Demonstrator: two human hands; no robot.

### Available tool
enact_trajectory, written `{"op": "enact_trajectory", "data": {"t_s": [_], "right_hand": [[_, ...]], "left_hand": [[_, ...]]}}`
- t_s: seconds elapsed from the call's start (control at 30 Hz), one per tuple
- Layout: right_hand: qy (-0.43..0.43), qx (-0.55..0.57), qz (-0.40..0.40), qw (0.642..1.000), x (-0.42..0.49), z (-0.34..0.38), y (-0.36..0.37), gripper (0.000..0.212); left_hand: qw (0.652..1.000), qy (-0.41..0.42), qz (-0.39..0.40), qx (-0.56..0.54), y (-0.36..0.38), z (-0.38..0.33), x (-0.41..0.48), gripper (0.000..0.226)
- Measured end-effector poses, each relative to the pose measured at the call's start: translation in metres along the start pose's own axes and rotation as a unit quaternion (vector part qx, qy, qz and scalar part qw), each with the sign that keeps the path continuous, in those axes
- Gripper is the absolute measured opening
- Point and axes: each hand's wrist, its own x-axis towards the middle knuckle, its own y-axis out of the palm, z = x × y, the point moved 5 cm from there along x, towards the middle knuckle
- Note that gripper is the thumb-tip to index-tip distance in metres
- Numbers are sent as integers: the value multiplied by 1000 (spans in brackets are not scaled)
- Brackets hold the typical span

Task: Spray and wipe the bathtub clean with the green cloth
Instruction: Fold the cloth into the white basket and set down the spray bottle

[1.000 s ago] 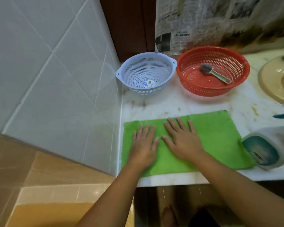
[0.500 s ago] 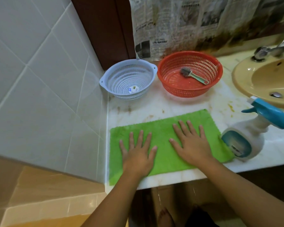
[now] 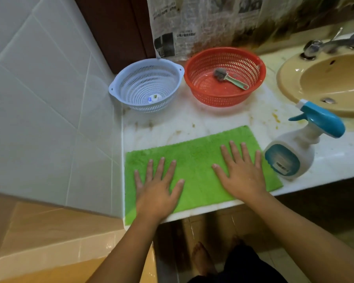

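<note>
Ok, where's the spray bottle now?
Head view, right side: the spray bottle stands on the counter just right of the green cloth, in front of the sink.

Nothing can be read with certainty.
- Newspaper (image 3: pixel 192 27), upper centre of frame, against the wall: headline blocks and columns of print, too small and blurred to read.
- Spray bottle (image 3: pixel 290 156), right of centre: blue-and-white label (image 3: pixel 282 160) with a dark strip of small print, unreadable.
- Pale blue colander (image 3: pixel 147 84), centre left: small sticker (image 3: pixel 153 98) on its floor, markings indistinct.
</note>
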Motion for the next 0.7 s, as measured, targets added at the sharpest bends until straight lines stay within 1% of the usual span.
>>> {"op": "enact_trajectory", "data": {"t_s": [0.23, 0.5, 0.6, 0.7], "right_hand": [[-7, 1, -1, 1000, -11, 2, 1, 81], [-8, 10, -8, 1000, -20, 5, 0, 78], [-7, 41, -26, 999, -21, 3, -3, 77], [18, 116, -69, 991, -25, -5, -6, 78]], "left_hand": [[1000, -7, -17, 6, 5, 1, -15, 70], [1000, -3, -4, 5, 6, 1, -24, 68], [1000, -6, 0, 7, 6, -1, -23, 70], [1000, -1, -18, -2, -1, -8, -18, 76]]}}
